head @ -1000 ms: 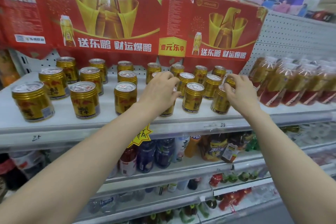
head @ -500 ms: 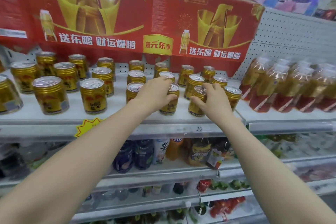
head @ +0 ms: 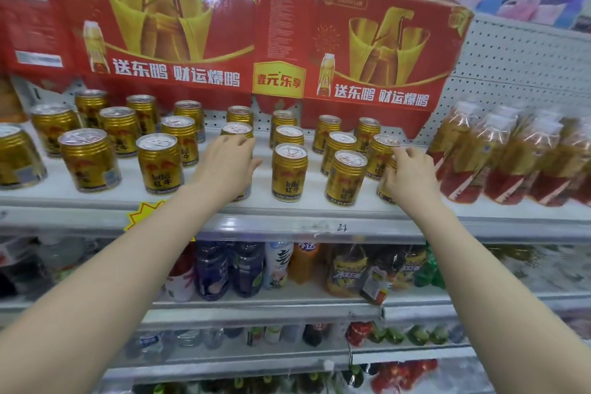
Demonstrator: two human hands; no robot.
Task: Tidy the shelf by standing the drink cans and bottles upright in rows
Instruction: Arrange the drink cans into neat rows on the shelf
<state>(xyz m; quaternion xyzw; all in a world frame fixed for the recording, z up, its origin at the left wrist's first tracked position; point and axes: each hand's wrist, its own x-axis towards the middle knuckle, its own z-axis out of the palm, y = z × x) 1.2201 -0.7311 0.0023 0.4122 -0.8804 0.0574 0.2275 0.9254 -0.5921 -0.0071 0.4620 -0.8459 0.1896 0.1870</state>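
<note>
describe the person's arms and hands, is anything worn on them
The left forearm and right forearm are bare, with no sleeve in view. The left hand and right hand wear no gloves, and no ring, watch or bracelet shows.

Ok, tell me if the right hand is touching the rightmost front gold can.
Touching. The head view shows the right hand wrapped over the rightmost front gold can, fingers curled round its upper part with no gap.

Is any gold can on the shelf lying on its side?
No, every can in view stands upright on the shelf.
</note>
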